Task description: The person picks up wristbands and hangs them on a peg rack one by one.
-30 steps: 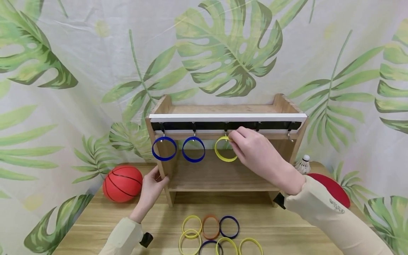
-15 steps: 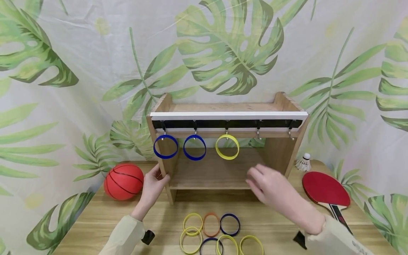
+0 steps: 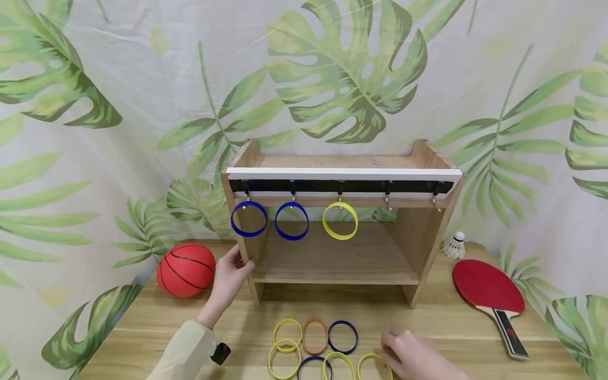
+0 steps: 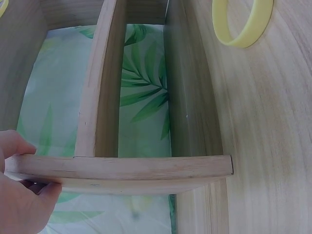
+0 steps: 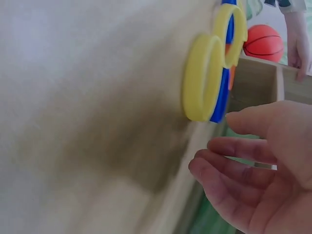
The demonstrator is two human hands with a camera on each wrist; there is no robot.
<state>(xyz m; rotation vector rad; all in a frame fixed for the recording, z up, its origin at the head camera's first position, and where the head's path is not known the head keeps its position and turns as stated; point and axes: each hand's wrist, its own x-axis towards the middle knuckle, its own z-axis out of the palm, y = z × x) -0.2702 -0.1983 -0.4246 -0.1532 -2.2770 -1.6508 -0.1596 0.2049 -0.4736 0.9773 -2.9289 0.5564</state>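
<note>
My left hand (image 3: 229,278) grips the left side panel of a small wooden shelf (image 3: 339,258), thumb in front and fingers behind. In the left wrist view the thumb and fingers pinch the panel's edge (image 4: 131,168). Low over the table, my right hand (image 3: 413,352) is beside a yellow ring (image 3: 374,357), its fingers loosely bent and holding nothing in the right wrist view. Two blue rings (image 3: 292,238) and a yellow ring (image 3: 341,237) hang from hooks on the shelf's black strip (image 3: 363,186). Yellow, blue and orange rings (image 3: 315,352) lie on the table before the shelf.
At the left stands a red toy basketball (image 3: 186,270), close to my left hand. On the right lie a red table tennis bat (image 3: 488,286) and a shuttlecock (image 3: 454,246). Two hooks (image 3: 388,202) at the right of the strip carry no ring. A leaf-patterned cloth hangs behind.
My right hand has let go of the yellow ring on the third hook and moved down to the rings on the table. My left hand stays on the shelf's side.
</note>
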